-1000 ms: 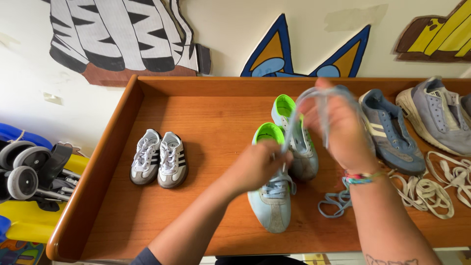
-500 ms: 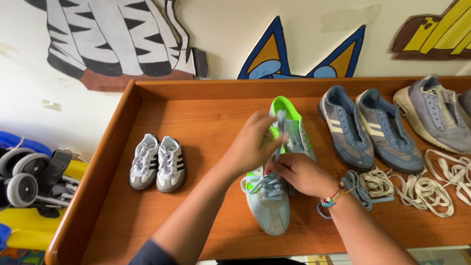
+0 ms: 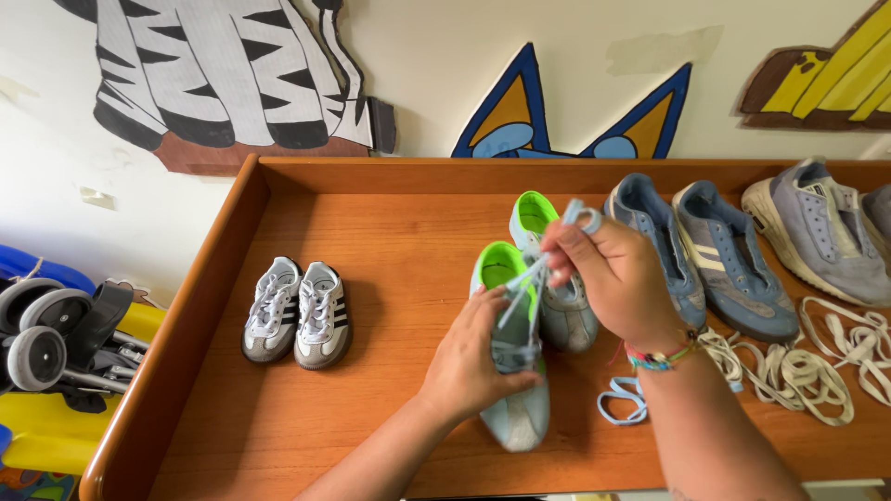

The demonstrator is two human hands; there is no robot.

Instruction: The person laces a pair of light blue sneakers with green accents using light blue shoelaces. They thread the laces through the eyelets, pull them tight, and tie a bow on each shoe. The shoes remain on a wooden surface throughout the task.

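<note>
While a pale blue lace is being pulled up from a shoe, a wide wooden tray table (image 3: pixel 306 436) with raised edges is seen from above, set against a wall painted with cartoon animals. A folded stroller (image 3: pixel 56 343) lies on the floor at far left. Along the right side of the tray, a pair of blue sneakers (image 3: pixel 701 250) and a grey sneaker (image 3: pixel 821 237) are lined up, with loose cream laces (image 3: pixel 817 357) heaped nearer. A pair of small grey and white child's shoes (image 3: pixel 297 311) sits at left, well apart.

Near the middle, a light blue shoe with a bright green lining (image 3: pixel 510 371) rests on the tray, its twin (image 3: pixel 548 278) just beyond it. The left hand (image 3: pixel 478 357) is closed around the near shoe's side, pressing it down. The right hand (image 3: pixel 613 278) is raised above it, fingers pinched shut on the blue lace (image 3: pixel 520 283), which is drawn taut.

The lacing would likely go best if the shoe is kept pinned flat and the lace is pulled straight and evenly, so no slack is left.
</note>
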